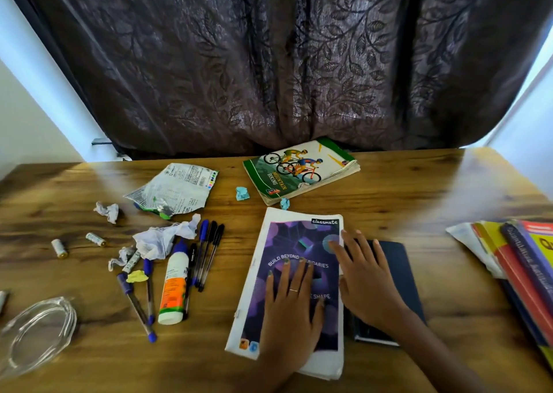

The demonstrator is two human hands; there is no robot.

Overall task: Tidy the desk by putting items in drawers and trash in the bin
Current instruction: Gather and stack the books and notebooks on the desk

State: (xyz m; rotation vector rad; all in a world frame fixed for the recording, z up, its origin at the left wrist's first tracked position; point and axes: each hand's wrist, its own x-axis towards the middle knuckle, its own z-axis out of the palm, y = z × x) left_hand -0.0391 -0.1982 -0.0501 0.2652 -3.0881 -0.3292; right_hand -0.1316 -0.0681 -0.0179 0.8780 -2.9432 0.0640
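From the head camera, a wooden desk (374,201) stands before a dark curtain (269,63). The left hand (291,309) lies flat on the purple notebook (302,252) in the middle of the desk, fingers spread, gripping nothing. The right hand (363,276) is also open and flat; it rests partly on the notebook's right edge and partly on a dark blue book (401,276) just beside it. A cycling book (302,171) lies behind the notebook, near the curtain. To the left are several pens (206,252), a glue bottle (173,285), crumpled paper (161,240), an empty wrapper (176,189) and two batteries (95,239). A coil of clear wire (39,332) lies at the left edge. A stack of books (526,270) lies at the right edge.
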